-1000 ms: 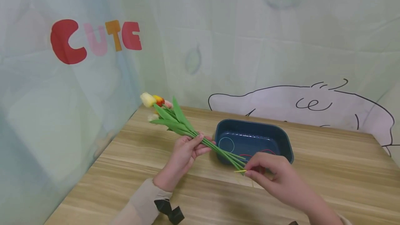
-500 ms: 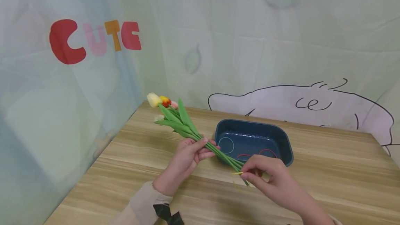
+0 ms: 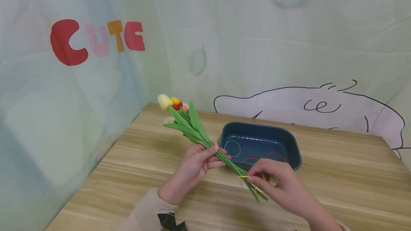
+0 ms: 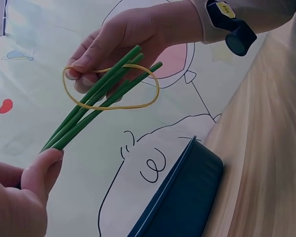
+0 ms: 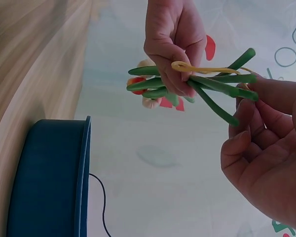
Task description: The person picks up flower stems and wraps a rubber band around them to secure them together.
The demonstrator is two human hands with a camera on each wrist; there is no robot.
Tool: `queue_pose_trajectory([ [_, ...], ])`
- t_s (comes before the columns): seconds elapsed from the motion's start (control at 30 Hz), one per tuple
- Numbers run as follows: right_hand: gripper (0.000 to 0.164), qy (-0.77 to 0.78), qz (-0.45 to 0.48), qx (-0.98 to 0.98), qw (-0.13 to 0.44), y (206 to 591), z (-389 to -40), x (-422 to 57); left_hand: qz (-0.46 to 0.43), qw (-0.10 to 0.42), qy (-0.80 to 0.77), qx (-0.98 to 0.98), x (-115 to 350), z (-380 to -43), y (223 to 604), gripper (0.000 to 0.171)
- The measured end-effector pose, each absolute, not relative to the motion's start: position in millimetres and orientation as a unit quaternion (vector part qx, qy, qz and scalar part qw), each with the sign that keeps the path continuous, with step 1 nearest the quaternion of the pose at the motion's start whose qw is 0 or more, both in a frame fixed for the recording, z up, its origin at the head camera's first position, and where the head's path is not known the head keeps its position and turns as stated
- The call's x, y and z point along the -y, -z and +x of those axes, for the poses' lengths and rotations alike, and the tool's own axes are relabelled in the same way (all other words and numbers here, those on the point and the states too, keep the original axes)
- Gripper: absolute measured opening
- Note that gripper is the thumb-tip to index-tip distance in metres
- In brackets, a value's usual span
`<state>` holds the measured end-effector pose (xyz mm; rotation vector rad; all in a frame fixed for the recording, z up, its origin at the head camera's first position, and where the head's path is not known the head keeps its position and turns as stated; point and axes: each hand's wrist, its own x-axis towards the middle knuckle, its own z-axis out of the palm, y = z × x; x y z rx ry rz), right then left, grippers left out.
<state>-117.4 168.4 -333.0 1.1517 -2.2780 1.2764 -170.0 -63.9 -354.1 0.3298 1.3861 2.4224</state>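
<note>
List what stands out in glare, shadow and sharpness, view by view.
Head view: pale glints inside the tub, a soft shadow on the table; left wrist view: stems and band fairly crisp; right wrist view: flowers softer, with little petal detail.

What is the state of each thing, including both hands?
Left hand: grips the flowers
Right hand: pinches the yellow band
Flowers: bunched, tilted, off the table
Yellow band: loosely around the stems
Tub: upright, open, on the table
Green band: lying in the tub
Red bands: in the tub, partly hidden
</note>
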Motion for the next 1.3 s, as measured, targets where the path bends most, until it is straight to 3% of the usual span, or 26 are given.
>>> queue_pose_trajectory([
  [0.7,0.018,-0.475,0.388,0.78,0.127,338,-131,-161,0.149,0.233,-0.826,-0.491,51,-155,362,0.004],
  [1.3,0.015,-0.486,0.343,0.796,0.111,344,-139,-158,0.2,0.28,-0.816,-0.464,42,-145,370,0.014],
])
